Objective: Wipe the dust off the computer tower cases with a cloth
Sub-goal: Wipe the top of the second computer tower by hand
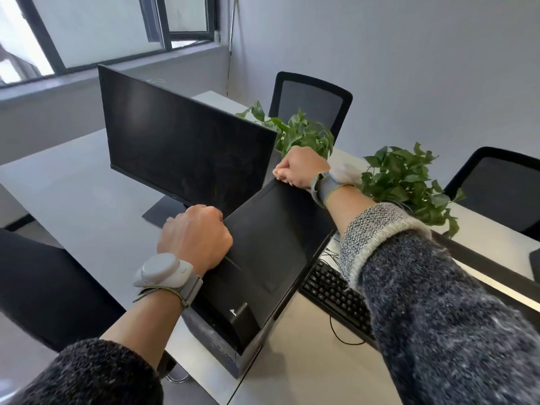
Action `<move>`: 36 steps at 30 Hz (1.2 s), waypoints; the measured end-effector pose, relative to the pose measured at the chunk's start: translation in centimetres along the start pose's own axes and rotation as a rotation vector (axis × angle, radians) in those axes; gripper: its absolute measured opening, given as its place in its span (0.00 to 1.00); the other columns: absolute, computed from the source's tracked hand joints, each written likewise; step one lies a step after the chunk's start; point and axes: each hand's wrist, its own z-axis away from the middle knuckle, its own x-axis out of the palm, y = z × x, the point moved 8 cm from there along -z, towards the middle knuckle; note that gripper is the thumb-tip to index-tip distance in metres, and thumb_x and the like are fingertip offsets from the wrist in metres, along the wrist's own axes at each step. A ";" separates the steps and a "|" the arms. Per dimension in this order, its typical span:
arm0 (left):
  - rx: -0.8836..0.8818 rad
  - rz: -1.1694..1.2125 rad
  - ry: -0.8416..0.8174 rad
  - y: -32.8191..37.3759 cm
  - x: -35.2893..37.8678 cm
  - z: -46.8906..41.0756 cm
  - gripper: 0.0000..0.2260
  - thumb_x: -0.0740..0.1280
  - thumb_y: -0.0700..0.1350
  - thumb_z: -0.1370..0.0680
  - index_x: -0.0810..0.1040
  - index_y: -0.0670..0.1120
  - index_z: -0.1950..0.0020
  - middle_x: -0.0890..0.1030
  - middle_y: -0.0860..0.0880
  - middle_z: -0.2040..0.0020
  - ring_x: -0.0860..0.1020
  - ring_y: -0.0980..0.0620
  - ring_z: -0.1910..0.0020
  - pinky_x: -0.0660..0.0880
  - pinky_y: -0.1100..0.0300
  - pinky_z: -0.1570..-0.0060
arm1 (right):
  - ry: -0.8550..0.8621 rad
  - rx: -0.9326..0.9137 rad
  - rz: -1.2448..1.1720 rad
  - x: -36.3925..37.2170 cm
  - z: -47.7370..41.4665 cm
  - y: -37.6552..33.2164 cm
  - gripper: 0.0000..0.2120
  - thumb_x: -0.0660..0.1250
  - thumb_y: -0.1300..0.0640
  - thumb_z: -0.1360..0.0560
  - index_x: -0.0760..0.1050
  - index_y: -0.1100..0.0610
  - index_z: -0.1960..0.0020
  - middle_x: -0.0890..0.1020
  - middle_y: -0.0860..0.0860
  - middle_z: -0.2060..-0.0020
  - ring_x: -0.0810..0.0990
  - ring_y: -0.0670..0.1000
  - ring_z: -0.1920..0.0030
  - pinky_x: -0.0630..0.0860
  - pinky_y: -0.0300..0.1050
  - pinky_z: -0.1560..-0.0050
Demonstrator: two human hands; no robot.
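Both hands clutch the black tower case on the surface: left hand fingers curled over its side edge, right hand fingers curled over its far corner.

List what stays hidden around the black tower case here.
Head view only.
Fingers of the left hand: behind its own knuckles, over the edge of the black computer tower case.
Part of the black keyboard: under the grey knitted sleeve.
The wiping cloth: nowhere in frame.
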 end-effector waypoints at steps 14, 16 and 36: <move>-0.036 -0.023 -0.038 0.1 -0.4 0.5 0.11 0.61 0.47 0.21 0.84 0.53 0.51 0.81 0.51 0.52 0.78 0.46 0.56 0.72 0.54 0.60 | -0.001 0.089 -0.049 -2.5 12.8 8.3 0.14 0.69 0.56 0.19 0.84 0.50 0.63 0.84 0.47 0.69 0.82 0.43 0.66 0.79 0.42 0.55; -0.031 -0.023 -0.034 0.2 -0.4 0.5 0.12 0.60 0.47 0.22 0.84 0.53 0.51 0.81 0.51 0.51 0.79 0.45 0.56 0.73 0.54 0.59 | 0.034 0.110 -0.077 -3.1 14.3 9.3 0.14 0.70 0.56 0.19 0.85 0.51 0.63 0.84 0.48 0.68 0.83 0.44 0.65 0.76 0.36 0.56; 0.016 -0.010 -0.018 0.1 -0.1 0.0 0.13 0.60 0.46 0.18 0.84 0.53 0.52 0.81 0.53 0.55 0.81 0.50 0.56 0.79 0.56 0.57 | -0.010 0.022 0.083 -0.8 1.3 1.7 0.14 0.69 0.53 0.20 0.85 0.49 0.63 0.85 0.40 0.67 0.84 0.42 0.61 0.82 0.44 0.51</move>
